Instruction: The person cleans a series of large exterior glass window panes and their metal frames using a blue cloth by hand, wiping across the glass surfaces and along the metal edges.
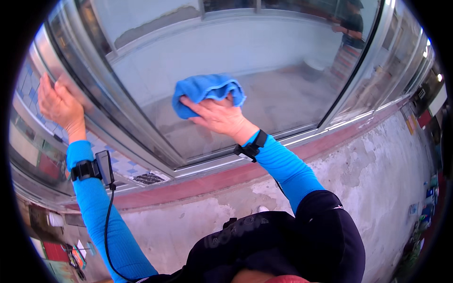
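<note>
A bunched blue cloth [207, 88] with a pale stitched edge lies against the large glass pane [283, 95]. My right hand [223, 113] holds it there, fingers partly hidden in its folds. On the left, my left hand [63, 102] rests against the edge of the metal frame [83, 102] of the sliding door, its thumb and fingers touching the frame and grasping no loose thing. Both forearms wear blue sleeves with black straps, and a small device [103, 166] with a cable sits on the left one.
A red-painted sill [219, 184] runs below the door track [212, 168]. Worn concrete floor [354, 177] stretches to the right. Blue-and-white tiles [120, 164] show behind the frame. A person in dark clothing [350, 28] appears in the glass. Assorted items [426, 205] stand at the far right.
</note>
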`<state>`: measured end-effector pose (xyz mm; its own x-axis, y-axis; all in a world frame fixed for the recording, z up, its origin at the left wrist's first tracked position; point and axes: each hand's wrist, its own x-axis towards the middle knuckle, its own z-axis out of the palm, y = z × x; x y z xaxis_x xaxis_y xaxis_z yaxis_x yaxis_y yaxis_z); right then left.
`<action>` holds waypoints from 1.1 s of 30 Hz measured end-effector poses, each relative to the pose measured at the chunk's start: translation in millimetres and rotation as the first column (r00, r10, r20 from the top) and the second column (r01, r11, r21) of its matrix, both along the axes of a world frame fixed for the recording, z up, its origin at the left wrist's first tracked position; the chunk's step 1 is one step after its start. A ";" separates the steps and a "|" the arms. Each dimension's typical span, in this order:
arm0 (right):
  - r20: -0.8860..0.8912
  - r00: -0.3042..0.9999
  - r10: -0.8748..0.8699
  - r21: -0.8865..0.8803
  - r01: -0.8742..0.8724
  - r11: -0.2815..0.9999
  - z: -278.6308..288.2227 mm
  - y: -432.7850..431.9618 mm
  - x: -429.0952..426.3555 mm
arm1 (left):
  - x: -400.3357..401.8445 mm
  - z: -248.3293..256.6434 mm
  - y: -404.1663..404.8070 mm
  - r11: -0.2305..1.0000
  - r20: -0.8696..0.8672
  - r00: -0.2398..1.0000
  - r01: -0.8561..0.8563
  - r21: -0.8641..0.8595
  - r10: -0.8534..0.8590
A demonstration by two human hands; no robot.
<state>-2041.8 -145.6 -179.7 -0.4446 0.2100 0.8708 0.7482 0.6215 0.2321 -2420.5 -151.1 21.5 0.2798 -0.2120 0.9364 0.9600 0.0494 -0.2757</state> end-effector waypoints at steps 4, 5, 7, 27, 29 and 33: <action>-0.142 0.973 -0.181 0.051 0.190 0.980 -6.6 10.5 116.6 | -8.1 -3.3 18.7 0.999 -0.029 0.999 0.044 -0.016 -0.045; -0.186 0.967 -0.177 0.031 0.185 0.982 -5.8 15.3 140.9 | -11.3 5.2 2.4 1.000 -0.042 0.999 0.000 -0.011 -0.001; -0.230 0.950 -0.212 0.034 0.226 0.974 -4.4 23.1 196.7 | -14.6 5.8 -3.0 0.999 -0.044 0.998 -0.043 -0.012 0.043; -0.575 0.761 -0.301 0.064 0.409 0.910 -42.8 34.7 268.6 | 18.8 -5.5 23.3 0.997 0.003 1.000 -0.003 0.083 0.003; -0.558 0.794 -0.241 0.089 0.346 0.934 -44.7 38.5 203.8 | 2.9 6.9 13.3 0.993 -0.040 0.999 -0.026 0.116 0.031; -0.389 0.898 -0.204 0.124 0.271 0.955 -50.1 31.6 78.6 | 17.1 1.7 -10.1 0.995 0.010 0.996 -0.087 0.041 0.086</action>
